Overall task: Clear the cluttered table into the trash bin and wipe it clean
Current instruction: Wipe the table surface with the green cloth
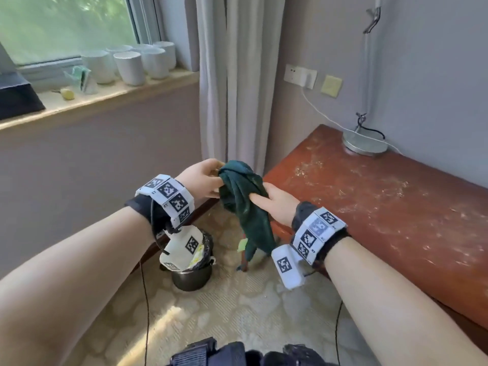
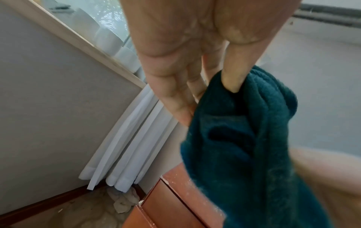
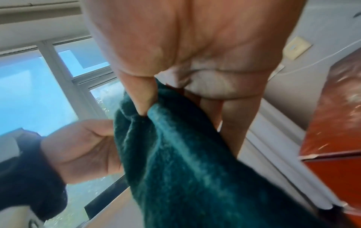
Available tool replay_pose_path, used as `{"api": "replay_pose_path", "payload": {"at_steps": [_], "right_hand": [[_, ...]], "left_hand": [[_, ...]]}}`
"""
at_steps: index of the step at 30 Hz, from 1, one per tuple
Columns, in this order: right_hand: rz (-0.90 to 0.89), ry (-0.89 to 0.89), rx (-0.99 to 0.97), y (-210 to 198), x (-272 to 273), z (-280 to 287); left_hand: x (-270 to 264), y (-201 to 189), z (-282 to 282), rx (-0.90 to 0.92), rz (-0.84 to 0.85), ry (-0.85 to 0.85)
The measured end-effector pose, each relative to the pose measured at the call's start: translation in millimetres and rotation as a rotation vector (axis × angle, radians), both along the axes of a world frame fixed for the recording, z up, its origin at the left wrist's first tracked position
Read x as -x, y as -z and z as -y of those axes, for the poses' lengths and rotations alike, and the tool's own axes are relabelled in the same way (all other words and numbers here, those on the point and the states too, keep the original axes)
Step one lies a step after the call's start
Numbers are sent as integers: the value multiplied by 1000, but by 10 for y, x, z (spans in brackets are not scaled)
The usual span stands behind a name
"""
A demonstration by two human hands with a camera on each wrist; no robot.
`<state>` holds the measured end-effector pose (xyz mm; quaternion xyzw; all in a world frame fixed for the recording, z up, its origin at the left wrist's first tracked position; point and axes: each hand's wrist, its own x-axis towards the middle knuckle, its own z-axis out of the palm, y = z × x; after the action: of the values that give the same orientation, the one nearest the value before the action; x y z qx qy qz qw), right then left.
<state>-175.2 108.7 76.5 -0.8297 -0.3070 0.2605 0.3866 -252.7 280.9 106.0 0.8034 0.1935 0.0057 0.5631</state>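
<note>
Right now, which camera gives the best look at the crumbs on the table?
The head view: it shows the table top nearly whole, pale crumbs scattered across it. The left wrist view shows only a corner with a few specks, half hidden behind the cloth. The right wrist view shows a blurred strip at its right edge.

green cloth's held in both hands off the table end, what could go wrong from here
1. The green cloth is bunched between the left hand and right hand; wiping like that may only smear the crumbs on the table.
2. Crumbs swept off the end may miss the trash bin.
3. A wide stroke may catch the lamp base or its cord.
</note>
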Motion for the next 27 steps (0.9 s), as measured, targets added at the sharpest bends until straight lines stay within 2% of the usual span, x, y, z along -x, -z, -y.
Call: {"api": "replay_pose_path", "payload": {"at_steps": [3,8,10,13,15,16,18,21,27], "right_hand": [[27,85,17,-3,-388,447],[79,205,37,67,-949,1079],[82,188,36,89,-1135,1217],[38,117,62,166,-1445,1302],[-1,130,77,260,-1694,1369],[26,148,121,322,-1841,1410],[92,192,264,479,-2137,1491],[104,266,434,740,-2494,1523],[100,393,668,1177,-2965,1358]], "left_hand": [[-434,131,379,47,-27,28],[-1092,394,1067,405,-2,125],[-1315,454,1307,416,14,128],[-1614,548,1423,341,38,-53],[-1758,605,1353,312,11,-136],[-1835,651,1282,249,-9,-140],[-2005,746,1151,9,-14,-77],[-2353,905,1066,-306,89,73],[-2762,1470,1009,-685,158,792]]}}
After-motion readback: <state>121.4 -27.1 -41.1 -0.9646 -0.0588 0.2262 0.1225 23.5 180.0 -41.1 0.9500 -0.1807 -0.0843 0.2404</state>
